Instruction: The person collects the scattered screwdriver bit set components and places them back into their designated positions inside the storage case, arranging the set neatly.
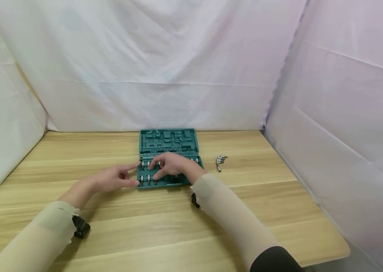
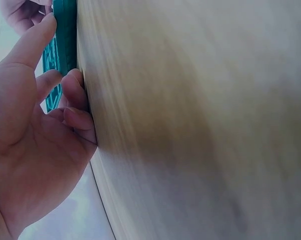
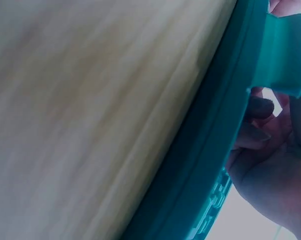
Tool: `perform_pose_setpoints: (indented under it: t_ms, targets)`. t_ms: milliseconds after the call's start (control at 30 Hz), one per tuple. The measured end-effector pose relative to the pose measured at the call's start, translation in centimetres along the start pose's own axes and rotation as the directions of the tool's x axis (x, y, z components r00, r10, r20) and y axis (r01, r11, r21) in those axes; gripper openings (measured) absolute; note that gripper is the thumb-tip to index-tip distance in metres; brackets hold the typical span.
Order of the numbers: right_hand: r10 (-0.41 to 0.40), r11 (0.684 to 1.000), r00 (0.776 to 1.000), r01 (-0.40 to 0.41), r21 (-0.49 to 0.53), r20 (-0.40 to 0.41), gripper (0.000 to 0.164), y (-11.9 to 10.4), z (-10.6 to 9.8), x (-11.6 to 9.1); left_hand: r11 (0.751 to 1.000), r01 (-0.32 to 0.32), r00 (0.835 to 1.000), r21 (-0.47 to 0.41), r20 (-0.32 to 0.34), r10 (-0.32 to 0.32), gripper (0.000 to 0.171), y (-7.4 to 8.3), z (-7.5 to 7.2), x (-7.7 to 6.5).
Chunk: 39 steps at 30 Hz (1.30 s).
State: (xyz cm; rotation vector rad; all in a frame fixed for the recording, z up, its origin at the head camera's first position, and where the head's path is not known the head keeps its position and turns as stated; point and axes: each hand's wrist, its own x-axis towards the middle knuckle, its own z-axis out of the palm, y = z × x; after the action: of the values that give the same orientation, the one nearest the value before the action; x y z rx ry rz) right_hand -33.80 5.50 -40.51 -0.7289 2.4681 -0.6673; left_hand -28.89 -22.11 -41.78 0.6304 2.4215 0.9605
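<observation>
Item 1: green case [image 1: 161, 184], 1 pc., open on table [image 1: 76, 155], lid [image 1: 169, 140] laid back behind the bit tray; latch tab [image 3: 283, 55] juts from front edge, seen in R. wrist view.

Item 2: upper-row bits [image 1: 142, 165] & lower-row bits [image 1: 149, 179], metal, in tray; exact no. n/a, partly hidden by R. hand. Risk: a bit not fully seated could pop out or tip if knocked by a knuckle.

Item 3: R. hand [image 1: 172, 162], over tray. Thumb tip at lower row, index tip at upper row, the two apart; other fingers bent. Whether anything is pinched: can't tell. Risk: thumb & index so near neighbouring bits that one could be dislodged; hard downward pressure near an edge could rock the case.

Item 4: L. hand [image 1: 118, 176], at case's left side. Thumb & index extended, touching near & far corners of tray; remaining fingers loosely bent, nothing in them. Risk: light contact only, so case could slide or turn if R. hand pushes sideways.

Item 5: loose bits [image 1: 220, 160], small group on table, right of case, apart from it. Risk: round bodies could roll if brushed by R. forearm.

Item 6: white curtain [image 1: 164, 75], behind table.
</observation>
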Motion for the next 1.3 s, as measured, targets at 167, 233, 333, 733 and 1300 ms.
perform_pose_setpoints:
  t_ms: [167,233,333,733,1300]
  targets:
    - [0.06,0.998,0.998,-0.06,0.003,0.004,0.03,-1.0,-0.2,0.3,1.0,-0.001,1.0,0.017,-0.009,0.001,0.088,0.0,-0.3,-0.1]
    - [0.086,0.996,0.996,-0.086,0.007,0.005,0.029,-1.3,-0.3,0.4,1.0,0.001,1.0,0.02,-0.01,-0.001,0.088,0.1,-0.4,-0.1]
    - [0.127,0.992,0.992,-0.127,-0.006,0.002,0.027,-1.7,-0.3,0.5,1.0,0.004,1.0,0.022,-0.006,-0.004,0.088,0.0,-0.4,0.0]
    - [0.277,0.957,0.96,-0.272,-0.105,0.041,0.023,-3.6,-0.8,1.2,1.0,0.001,1.0,0.01,-0.002,-0.001,0.089,-0.2,-0.4,0.3]
    - [0.245,0.963,0.97,-0.243,-0.12,-0.001,0.021,-3.2,0.1,1.1,1.0,-0.006,1.0,0.027,0.001,0.006,0.089,0.0,-0.1,0.2]
